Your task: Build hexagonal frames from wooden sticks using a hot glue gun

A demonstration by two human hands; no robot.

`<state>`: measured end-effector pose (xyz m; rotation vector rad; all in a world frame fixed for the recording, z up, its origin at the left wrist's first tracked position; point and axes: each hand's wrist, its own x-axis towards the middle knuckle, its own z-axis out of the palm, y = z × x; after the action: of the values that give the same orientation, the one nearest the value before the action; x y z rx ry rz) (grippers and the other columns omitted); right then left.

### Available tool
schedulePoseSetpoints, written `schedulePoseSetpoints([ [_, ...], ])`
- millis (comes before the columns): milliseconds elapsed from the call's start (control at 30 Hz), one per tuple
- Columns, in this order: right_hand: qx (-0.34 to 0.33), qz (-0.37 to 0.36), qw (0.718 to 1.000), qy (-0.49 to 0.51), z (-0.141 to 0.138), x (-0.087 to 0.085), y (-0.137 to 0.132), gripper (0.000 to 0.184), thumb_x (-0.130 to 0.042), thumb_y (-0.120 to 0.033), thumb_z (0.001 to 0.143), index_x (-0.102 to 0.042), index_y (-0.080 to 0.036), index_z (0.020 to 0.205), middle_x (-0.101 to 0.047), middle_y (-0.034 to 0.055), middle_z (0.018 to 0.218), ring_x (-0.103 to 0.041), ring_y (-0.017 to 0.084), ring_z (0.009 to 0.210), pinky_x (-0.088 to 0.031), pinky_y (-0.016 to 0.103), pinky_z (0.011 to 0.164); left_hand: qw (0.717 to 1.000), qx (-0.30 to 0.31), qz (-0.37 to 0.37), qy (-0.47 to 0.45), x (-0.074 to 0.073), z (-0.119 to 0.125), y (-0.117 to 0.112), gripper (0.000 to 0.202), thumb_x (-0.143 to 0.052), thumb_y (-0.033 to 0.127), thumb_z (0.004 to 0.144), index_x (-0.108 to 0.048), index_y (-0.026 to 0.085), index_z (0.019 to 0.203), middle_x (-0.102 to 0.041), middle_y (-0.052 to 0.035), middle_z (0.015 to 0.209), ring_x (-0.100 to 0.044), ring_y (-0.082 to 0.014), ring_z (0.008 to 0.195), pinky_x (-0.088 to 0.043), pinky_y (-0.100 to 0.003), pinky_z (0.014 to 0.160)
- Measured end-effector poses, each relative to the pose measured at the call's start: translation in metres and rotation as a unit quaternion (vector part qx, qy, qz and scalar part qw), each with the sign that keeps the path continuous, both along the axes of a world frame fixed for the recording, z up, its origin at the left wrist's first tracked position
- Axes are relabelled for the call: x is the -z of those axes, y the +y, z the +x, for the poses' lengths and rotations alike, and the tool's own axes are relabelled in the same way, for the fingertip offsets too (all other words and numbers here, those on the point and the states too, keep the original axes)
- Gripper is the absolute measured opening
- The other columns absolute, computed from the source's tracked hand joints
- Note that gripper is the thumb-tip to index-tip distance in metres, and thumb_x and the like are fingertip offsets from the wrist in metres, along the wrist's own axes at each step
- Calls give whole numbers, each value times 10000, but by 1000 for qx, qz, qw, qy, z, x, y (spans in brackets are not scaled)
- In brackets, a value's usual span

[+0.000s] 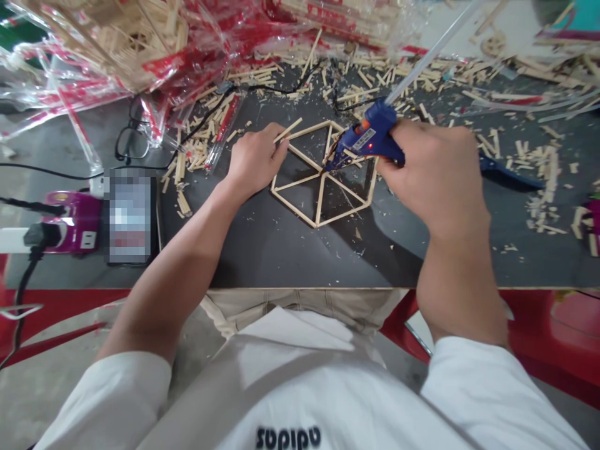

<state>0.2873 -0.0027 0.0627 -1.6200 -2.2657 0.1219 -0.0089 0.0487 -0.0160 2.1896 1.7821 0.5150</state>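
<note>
A hexagonal frame of thin wooden sticks [317,201], with spokes meeting at its centre, lies flat on the dark table. My right hand [434,165] is closed around a blue hot glue gun [375,134], its nozzle at the frame's centre. A long translucent glue stick [429,53] sticks out of the gun's back, and a small red light glows on its side. At the frame's upper left, my left hand [257,156] pinches a short wooden stick [293,129]. The gun hides part of the frame's right side.
Cut stick pieces [210,125] litter the table's back and right. Plastic-wrapped sticks [225,37] are heaped at the back left. Glasses [134,142], a phone [130,215] and a purple power strip [75,222] with cables lie left. A dark blue tool handle [510,174] lies right.
</note>
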Motion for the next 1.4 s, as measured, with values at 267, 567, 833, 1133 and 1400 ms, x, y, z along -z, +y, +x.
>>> schedulePoseSetpoints([
  [267, 152, 2, 988, 5, 18, 2, 15, 268, -730, -453, 923, -550, -263, 984, -663, 148, 944, -662, 386, 1025, -470, 601, 1004, 998, -1, 37, -42, -6, -4, -7, 518, -259, 572, 1150, -608, 284, 1401, -777, -117, 1113, -745, -291, 1062, -512, -408, 967],
  [567, 281, -6, 959, -31, 51, 29, 41, 367, -852, -479, 854, -632, -185, 869, -719, 264, 1020, -638, 410, 1135, -458, 556, 954, 994, 87, 24, 69, -54, -7, -32, 367, -433, 381, 1107, -734, 207, 1227, -777, -130, 1036, -710, -282, 960, -535, -414, 872],
  [833, -99, 96, 975, 173, -12, 45, 25, 188, -692, -436, 1033, -776, -307, 1141, -734, 113, 1134, -634, 378, 1186, -484, 630, 1066, 985, 171, 0, -27, -61, -5, -36, 251, -628, 388, 1009, -830, 240, 993, -796, -83, 992, -728, -261, 943, -551, -409, 893],
  [1133, -221, 48, 956, 185, -54, 65, 18, 128, -713, -372, 1033, -823, -309, 1014, -736, 68, 1004, -679, 282, 988, -548, 481, 910, 969, 214, -87, -90, -51, -7, -26, 230, -725, 434, 925, -854, 243, 917, -829, -22, 877, -699, -178, 757, -484, -325, 769],
  [1400, -204, 29, 960, 190, -47, 70, 26, 160, -680, -331, 1032, -815, -292, 955, -711, 68, 986, -667, 279, 948, -539, 476, 878, 981, 148, -58, -110, -42, -10, -20, 328, -642, 470, 989, -804, 205, 885, -747, -22, 748, -592, -164, 683, -427, -331, 706],
])
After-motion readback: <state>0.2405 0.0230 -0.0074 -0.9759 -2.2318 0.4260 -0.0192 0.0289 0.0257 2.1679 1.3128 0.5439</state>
